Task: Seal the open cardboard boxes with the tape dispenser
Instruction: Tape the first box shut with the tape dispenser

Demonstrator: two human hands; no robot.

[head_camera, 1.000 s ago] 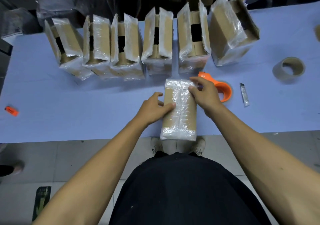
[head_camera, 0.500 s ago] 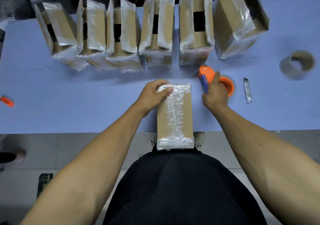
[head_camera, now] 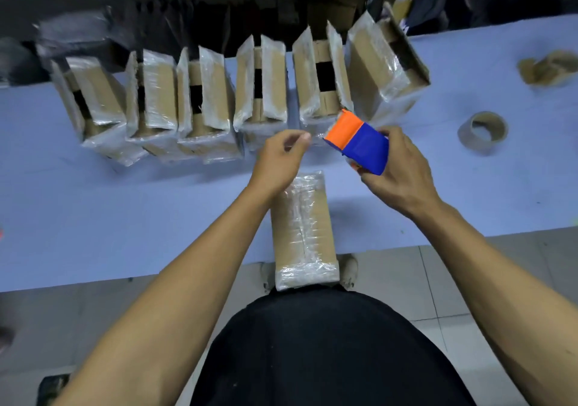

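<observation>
Hands point(head_camera: 397, 167) blur, hiding tape dispenser's point(head_camera: 359, 142) tape.

Even overhead light, blurred edges

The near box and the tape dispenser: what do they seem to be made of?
The near box looks like brown cardboard under clear, glossy tape or film: wrinkled shiny patches catch the light along its seam and ends. The tape dispenser, held in the right hand, looks like smooth moulded plastic, with uniform orange and blue surfaces and a slight sheen.
</observation>
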